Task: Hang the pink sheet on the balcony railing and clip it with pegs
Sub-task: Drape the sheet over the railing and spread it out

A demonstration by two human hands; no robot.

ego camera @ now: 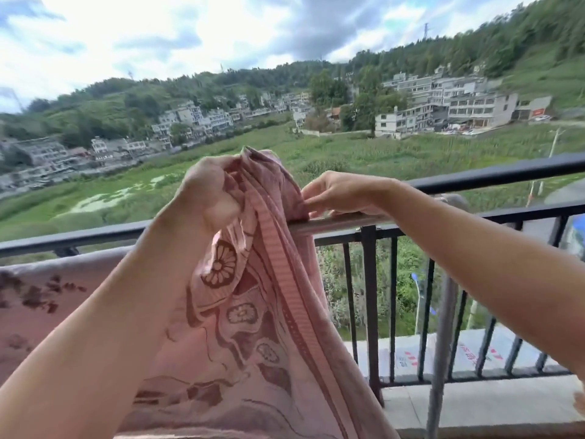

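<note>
Clutching a gathered bunch of the pink sheet (253, 327), the left hand (209, 191) holds it raised, its grip clamped round the fabric with the fingers curled in. From that grip the sheet falls in folds. Its striped border runs down toward the person, and the flower-patterned part spreads beside and below the forearm. Lower and to the left of the grip, more pink cloth hangs just under the black top bar of the railing (490, 175); whether it is the same piece cannot be told.

Just to the right of the left grip, the right hand (342, 193) reaches in. Its grip is closed on the sheet's edge, fingertips on top and thumb beneath, pinching the fabric where it crosses a silvery bar (335, 221). That bar runs under the right grip, just above the railing's second black rail. A grey upright pole (443, 327) stands below the right forearm, in front of the black balusters.

Far beyond both grips lie green fields, pale multi-storey buildings (459, 103) and a wooded hillside under a cloudy sky.
</note>
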